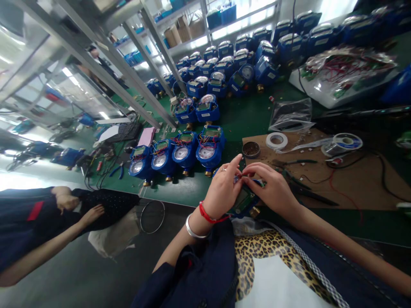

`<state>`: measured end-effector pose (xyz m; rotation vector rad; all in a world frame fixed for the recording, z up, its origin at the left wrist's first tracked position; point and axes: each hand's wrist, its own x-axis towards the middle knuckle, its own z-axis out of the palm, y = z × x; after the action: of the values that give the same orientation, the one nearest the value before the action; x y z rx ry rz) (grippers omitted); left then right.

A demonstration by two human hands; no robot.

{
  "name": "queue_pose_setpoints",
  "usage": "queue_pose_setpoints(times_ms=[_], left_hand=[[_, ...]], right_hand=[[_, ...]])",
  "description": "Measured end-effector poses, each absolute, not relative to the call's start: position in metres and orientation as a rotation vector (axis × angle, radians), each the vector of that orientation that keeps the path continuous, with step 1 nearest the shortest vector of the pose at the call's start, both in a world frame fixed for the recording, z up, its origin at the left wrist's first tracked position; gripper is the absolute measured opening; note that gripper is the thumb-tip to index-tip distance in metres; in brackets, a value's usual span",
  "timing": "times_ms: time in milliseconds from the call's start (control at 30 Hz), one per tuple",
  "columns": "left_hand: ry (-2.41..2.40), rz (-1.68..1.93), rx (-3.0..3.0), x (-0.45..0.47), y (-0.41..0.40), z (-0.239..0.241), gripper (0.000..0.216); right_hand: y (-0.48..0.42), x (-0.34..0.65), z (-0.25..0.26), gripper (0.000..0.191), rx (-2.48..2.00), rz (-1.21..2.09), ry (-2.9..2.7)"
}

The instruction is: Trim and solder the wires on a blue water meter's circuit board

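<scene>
Keep both hands, left hand (223,188) and right hand (272,188), closed around the blue meter (244,202) at the desk's (250,115) six o'clock edge, fingertips steadying the wires, better worked gently.

Row of four meters (176,156) left of small tin (251,149), tape roll (276,140) just right of it, on board (353,184).

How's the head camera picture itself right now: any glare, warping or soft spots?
Head view: strong fisheye bends the shelf frame; windows at top blow out to white glare; far blue meters look soft; both hands, left hand and right hand, are evenly lit and sharp.
</scene>
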<state>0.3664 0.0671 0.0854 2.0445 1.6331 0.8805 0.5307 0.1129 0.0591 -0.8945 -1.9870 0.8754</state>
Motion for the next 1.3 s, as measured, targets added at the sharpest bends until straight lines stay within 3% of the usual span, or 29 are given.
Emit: queue_pose_setpoints(times_ms=[233,467,867,1067,1200,1300], left_hand=[[1.621,0.921,1.943,0.360,0.055,0.087,0.064],[1.659,1.110,1.654,0.358,0.054,0.083,0.007],[1.665,1.206,1.391,0.370,0.054,0.083,0.010],[1.661,1.197,1.391,0.370,0.053,0.081,0.010],[1.650,1.210,1.380,0.370,0.053,0.079,0.010],[1.634,1.239,1.383,0.370,0.052,0.076,0.012]], right_hand=[[0.116,0.525,0.058,0.004,-0.863,0.849,-1.994],[0.115,0.523,0.058,0.003,-0.886,0.807,-1.998],[0.111,0.527,0.048,0.012,-0.866,0.477,-2.026],[0.109,0.526,0.052,0.012,-0.919,0.559,-2.038],[0.120,0.538,0.057,0.030,-0.967,0.624,-1.985],[0.151,0.550,0.048,0.033,-1.082,0.536,-1.998]])
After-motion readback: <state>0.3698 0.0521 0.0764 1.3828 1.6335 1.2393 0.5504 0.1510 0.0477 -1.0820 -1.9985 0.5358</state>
